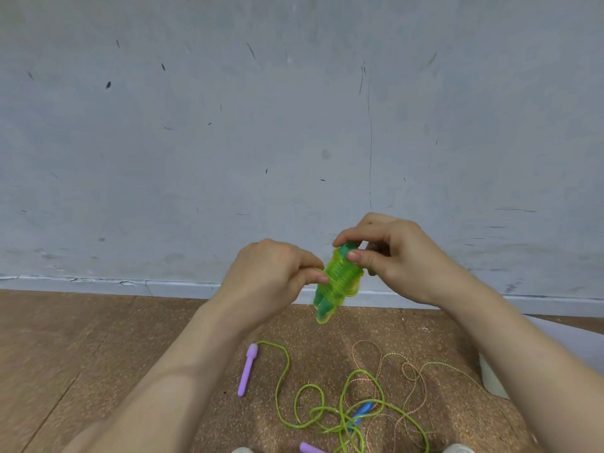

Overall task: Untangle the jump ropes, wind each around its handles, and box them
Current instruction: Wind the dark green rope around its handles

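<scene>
I hold a jump rope with dark green handles (336, 286) up in front of me; its translucent lime cord is wound in tight coils round the two handles. My right hand (392, 256) pinches the top end of the handles between thumb and fingers. My left hand (271, 273) pinches the cord at the left side of the coil. On the floor below lie a purple handle (246, 369) with a loose lime-green rope (313, 410), a second purple handle (310, 448), a blue handle (361, 415) and a thin pinkish rope (408, 371), all tangled together.
A brown cork-like floor (98, 354) meets a scuffed grey wall (228, 125) at a pale skirting board. A white object (490, 377) stands at the right behind my forearm. Two shoe tips show at the bottom edge.
</scene>
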